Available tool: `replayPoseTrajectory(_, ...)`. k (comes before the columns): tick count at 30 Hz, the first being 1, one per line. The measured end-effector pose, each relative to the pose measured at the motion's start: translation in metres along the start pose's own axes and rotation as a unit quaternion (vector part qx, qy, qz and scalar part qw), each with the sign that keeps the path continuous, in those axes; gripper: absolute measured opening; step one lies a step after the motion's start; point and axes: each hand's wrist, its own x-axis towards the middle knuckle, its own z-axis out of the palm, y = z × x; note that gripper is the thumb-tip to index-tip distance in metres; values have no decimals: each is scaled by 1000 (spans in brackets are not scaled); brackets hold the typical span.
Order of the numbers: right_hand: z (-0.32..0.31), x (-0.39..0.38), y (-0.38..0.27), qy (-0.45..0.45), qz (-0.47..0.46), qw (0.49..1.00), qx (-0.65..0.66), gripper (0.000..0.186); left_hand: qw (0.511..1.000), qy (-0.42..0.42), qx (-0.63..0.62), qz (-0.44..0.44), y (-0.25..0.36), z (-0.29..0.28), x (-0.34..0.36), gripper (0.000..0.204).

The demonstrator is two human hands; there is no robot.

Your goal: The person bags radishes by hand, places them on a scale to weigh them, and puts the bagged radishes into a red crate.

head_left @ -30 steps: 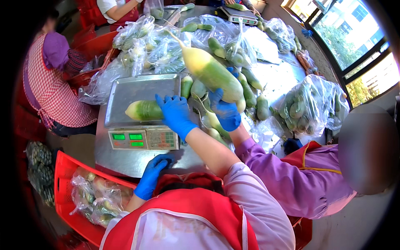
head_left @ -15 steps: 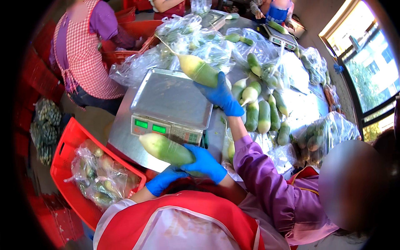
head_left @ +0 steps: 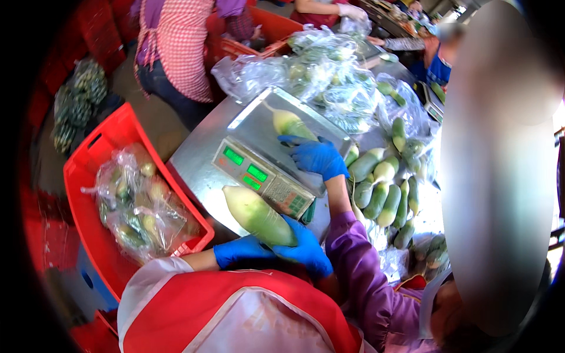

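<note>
My right hand (head_left: 303,250), in a blue glove, grips a large pale-and-green radish (head_left: 253,212) in front of the scale. My left hand (head_left: 238,253), gloved alike, is under the same radish, its fingers partly hidden by it. The metal scale (head_left: 259,176) has lit green displays. A co-worker's blue-gloved hand (head_left: 318,157), coming from a purple sleeve (head_left: 359,270) at my right, touches another radish (head_left: 287,123) lying on the pan. Several green radishes (head_left: 382,194) lie on the steel table (head_left: 197,153) right of the scale.
A red crate (head_left: 79,200) of bagged radishes (head_left: 135,200) stands at my left. Piled bags (head_left: 329,76) cover the table's back. A co-worker in a checked apron (head_left: 182,47) stands beyond, near another red crate (head_left: 271,26). Bundled produce (head_left: 79,100) sits on the floor at far left.
The radish once on the pan is now in my hands, off the scale. The co-worker has lowered the other radish onto the pan. The view has turned toward the left.
</note>
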Motion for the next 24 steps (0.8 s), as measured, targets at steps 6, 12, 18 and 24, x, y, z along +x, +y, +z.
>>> replayPoseTrajectory(6,1,-2,-14,11,4,999,-32,73,993,-52,101,41,-50,-26,5,57)
replayPoseTrajectory(12,5,4,-32,0,36,999,11,73,995,-25,81,46,-39,-20,-1,54)
replayPoseTrajectory(18,5,5,-27,3,35,999,24,72,995,-30,83,47,-30,-18,4,53)
replayPoseTrajectory(24,6,6,-25,1,36,999,38,72,995,-38,92,30,-37,-22,1,52)
